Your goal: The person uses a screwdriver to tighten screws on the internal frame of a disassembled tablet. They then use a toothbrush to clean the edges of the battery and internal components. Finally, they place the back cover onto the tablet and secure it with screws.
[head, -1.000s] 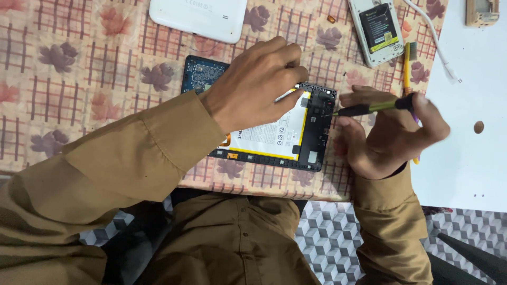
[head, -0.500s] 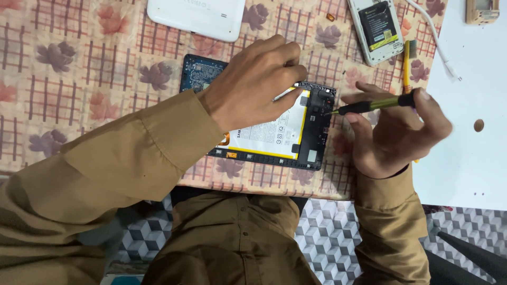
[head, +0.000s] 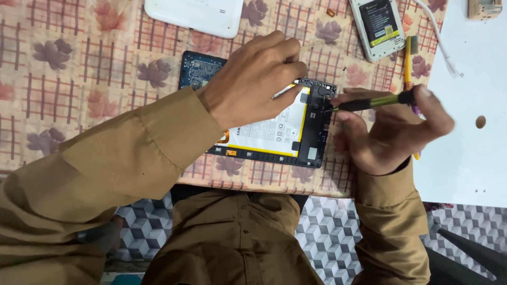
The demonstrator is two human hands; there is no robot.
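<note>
The table (head: 79, 63) under its floral cloth is carrying an opened tablet (head: 274, 132) lying back-up at the near edge, its white battery and dark boards showing. Beyond it a white cover (head: 195, 16) and a phone (head: 379, 24) are lying where they were a second ago.

The left hand (head: 253, 79) is resting on the tablet's top half, fingers curled close together and pinching a thin metal tool (head: 283, 92) — the same hold as half a second ago.

The right hand (head: 396, 134) is pinching a screwdriver (head: 369, 102) between thumb and fingertips, the other fingers loosely spread. The shaft is lying nearly level, its tip touching the tablet's upper right corner — a second ago it was sitting just off that edge, so it is now pushing slightly further in. A yellow pencil (head: 407, 58) is lying behind the hand.
</note>
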